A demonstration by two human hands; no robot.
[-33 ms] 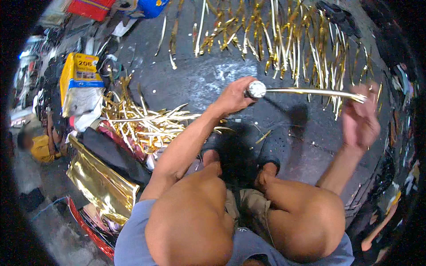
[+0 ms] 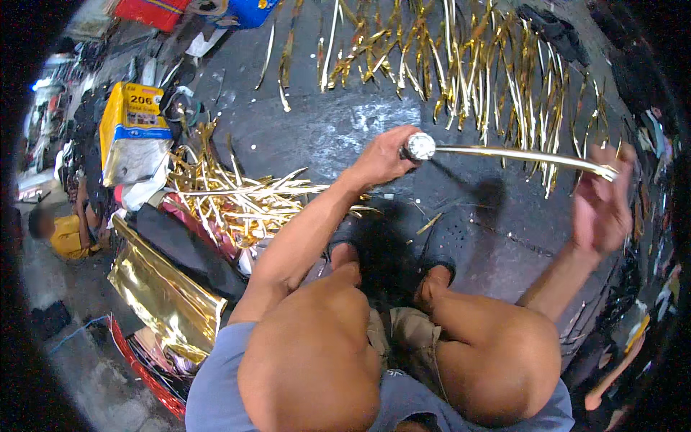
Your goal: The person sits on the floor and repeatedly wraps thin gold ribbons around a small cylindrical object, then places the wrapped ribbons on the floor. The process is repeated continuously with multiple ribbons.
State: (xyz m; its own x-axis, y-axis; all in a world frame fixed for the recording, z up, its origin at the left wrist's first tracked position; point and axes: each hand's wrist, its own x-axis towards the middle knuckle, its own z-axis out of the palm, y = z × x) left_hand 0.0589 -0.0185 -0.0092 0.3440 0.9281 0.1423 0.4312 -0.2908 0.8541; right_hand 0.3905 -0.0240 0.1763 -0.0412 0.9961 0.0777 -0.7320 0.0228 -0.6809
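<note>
My left hand [image 2: 381, 158] is closed around a short dark cylinder with a round whitish end [image 2: 420, 146]; its exact kind I cannot make out. From this cylinder a narrow shiny gold foil strip [image 2: 515, 152] stretches to the right, above the dark floor. At its far end my right hand [image 2: 599, 205] pinches the strip near the fingertips. The strip is nearly straight and dips slightly toward the right hand. Both hands are held out in front of my bent knees.
Many gold strips [image 2: 471, 79] lie spread at the far side. Left of my arm are a tangled heap of gold strips [image 2: 241, 205], a gold foil sheet [image 2: 169, 291] and a yellow, blue and white package [image 2: 137, 137]. Another person [image 2: 68, 236] sits at the far left.
My right hand has shifted slightly right and toward me with the strip's end. The left hand and the cylinder have barely moved.
</note>
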